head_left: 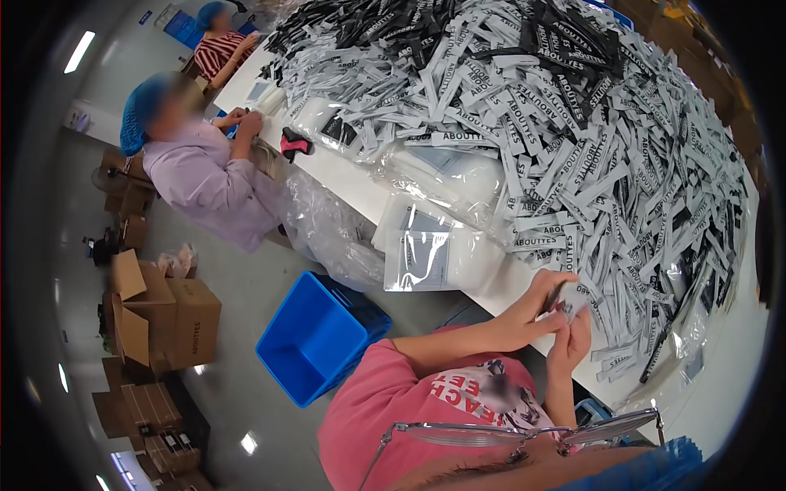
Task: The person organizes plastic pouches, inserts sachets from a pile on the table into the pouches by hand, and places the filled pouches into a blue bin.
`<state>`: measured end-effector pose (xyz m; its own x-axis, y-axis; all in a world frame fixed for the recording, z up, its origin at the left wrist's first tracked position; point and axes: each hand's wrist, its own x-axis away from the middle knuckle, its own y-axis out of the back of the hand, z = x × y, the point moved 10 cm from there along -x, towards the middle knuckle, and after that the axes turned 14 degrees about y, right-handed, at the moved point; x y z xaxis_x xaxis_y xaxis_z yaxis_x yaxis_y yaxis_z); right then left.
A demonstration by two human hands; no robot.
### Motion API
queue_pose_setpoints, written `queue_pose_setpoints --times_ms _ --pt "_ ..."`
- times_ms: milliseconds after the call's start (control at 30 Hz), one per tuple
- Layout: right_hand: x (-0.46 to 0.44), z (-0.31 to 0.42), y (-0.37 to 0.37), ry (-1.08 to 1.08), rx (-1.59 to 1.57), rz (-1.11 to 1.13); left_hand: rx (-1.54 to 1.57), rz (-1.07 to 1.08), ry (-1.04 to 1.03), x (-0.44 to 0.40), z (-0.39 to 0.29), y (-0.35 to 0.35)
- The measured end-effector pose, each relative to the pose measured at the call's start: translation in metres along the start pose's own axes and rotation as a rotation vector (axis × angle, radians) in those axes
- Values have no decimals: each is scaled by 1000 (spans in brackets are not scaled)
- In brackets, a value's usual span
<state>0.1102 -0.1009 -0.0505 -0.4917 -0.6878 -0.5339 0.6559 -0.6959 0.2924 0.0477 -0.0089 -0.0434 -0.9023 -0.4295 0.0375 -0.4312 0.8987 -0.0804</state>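
My left hand (pixel 528 309) and my right hand (pixel 568 342) are close together above the table's near edge. Both are closed on a small bundle of grey-white printed sachets (pixel 579 296), with part of the lettering "ABO" showing. A dark edge shows beside the left fingers; how many pieces I hold is hidden. Just beyond my hands lies a large heap of slim white "ABOUTYES" sachets (pixel 606 204). To the left of them, clear plastic bags (pixel 422 254) with grey-blue panels overhang the table edge.
Black sachets (pixel 565 41) lie in the heap's far part. A blue crate (pixel 299 335) stands on the floor at left, near an open cardboard box (pixel 188 319). Two co-workers in blue caps work along the table (pixel 336 172), the nearer in a lilac top (pixel 205 180).
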Motion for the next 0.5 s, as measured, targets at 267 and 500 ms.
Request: queue_pose_setpoints --times_ms 267,500 --pt "22 -12 -17 -100 -175 181 -482 -162 -222 8 -25 -1" --pt "-14 10 -46 -34 -360 191 -709 -273 -191 21 -30 27"
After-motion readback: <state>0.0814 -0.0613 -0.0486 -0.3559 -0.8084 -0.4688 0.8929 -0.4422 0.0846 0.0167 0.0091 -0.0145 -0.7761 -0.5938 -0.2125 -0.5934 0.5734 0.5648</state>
